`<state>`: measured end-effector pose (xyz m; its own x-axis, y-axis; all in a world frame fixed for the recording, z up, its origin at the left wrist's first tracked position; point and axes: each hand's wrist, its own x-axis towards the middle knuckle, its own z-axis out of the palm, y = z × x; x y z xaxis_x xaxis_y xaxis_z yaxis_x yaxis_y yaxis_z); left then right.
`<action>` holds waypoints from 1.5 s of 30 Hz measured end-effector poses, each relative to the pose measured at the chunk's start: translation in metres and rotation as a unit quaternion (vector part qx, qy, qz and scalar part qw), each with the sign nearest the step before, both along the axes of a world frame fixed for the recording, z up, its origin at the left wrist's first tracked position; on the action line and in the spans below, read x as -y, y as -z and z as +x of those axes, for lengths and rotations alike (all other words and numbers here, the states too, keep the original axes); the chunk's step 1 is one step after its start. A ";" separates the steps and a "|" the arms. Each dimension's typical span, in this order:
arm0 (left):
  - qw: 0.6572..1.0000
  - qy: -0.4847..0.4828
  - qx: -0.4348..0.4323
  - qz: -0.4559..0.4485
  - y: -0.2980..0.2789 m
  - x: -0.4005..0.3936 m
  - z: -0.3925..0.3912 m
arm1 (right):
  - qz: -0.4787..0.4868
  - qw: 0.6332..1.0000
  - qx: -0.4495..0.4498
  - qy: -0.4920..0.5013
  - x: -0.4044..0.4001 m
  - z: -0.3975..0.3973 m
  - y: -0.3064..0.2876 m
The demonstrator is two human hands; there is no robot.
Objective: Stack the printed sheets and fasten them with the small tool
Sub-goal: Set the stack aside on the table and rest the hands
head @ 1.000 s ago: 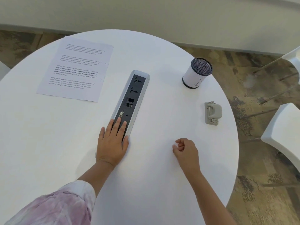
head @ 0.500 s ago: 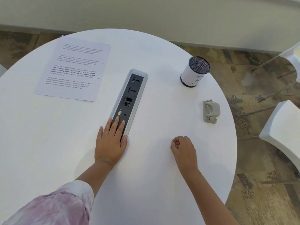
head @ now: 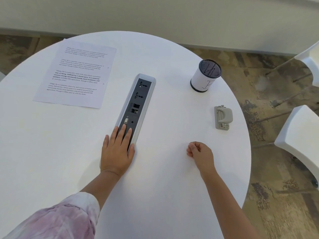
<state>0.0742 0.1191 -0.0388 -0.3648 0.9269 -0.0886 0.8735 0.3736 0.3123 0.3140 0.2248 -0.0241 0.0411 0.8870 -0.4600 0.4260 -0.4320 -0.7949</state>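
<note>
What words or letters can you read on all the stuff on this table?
"Village life is a peaceful..." opens paragraphs on the white printed paper sheet; a bold line reads roughly "way of living. Defined by a slower pace, it is centered". The rest is too small to read surely.
A hand-drawn mark like "F" on the white cylindrical cup with black mesh top.
Grey socket strip and small grey fastening tool: no readable text.

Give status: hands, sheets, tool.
Left hand flat on socket strip, right hand fisted, empty. Printed sheets untouched. Small tool free, unobstructed.
</note>
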 end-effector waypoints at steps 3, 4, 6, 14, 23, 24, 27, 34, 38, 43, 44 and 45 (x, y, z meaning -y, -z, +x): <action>1.000 -0.001 0.000 -0.001 0.000 0.000 0.000 | -0.046 0.990 -0.120 0.057 -0.004 0.003 -0.004; 1.000 -0.001 0.001 -0.001 0.000 0.000 0.000 | -0.063 0.983 -0.157 0.074 -0.006 0.005 -0.006; 1.000 -0.002 0.003 -0.002 0.000 0.000 0.000 | -0.091 0.969 -0.209 0.100 -0.010 0.008 -0.009; 1.000 0.000 -0.001 -0.010 -0.001 0.000 -0.001 | -0.113 0.957 -0.243 0.109 -0.011 0.011 -0.009; 1.000 0.002 -0.004 -0.008 0.000 0.000 -0.001 | -0.147 0.900 -0.365 0.187 -0.020 0.003 -0.019; 1.000 0.002 -0.004 -0.006 0.000 0.000 -0.001 | -0.152 0.888 -0.389 0.195 -0.022 0.001 -0.021; 1.000 0.002 -0.007 -0.001 -0.001 0.001 0.000 | -0.162 0.854 -0.448 0.209 -0.031 -0.005 -0.029; 1.000 0.002 -0.008 0.001 -0.002 0.001 0.000 | -0.109 0.839 -0.497 0.191 -0.087 -0.022 -0.070; 1.000 0.001 -0.009 0.002 -0.001 0.001 -0.001 | -0.044 0.845 -0.504 0.174 -0.143 -0.027 -0.106; 1.000 -0.001 -0.008 0.007 -0.001 0.000 0.000 | 0.023 0.904 -0.391 0.174 -0.209 -0.028 -0.133; 1.000 -0.001 -0.007 0.007 -0.001 0.000 0.000 | 0.035 0.924 -0.342 0.170 -0.219 -0.030 -0.134; 1.000 -0.001 -0.007 0.008 -0.001 -0.001 0.000 | 0.045 0.943 -0.289 0.162 -0.227 -0.031 -0.134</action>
<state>0.0739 0.1198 -0.0379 -0.3674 0.9275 -0.0687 0.8774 0.3702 0.3052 0.2833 0.4514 0.1094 0.0812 0.9073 -0.4127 -0.2313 -0.3856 -0.8932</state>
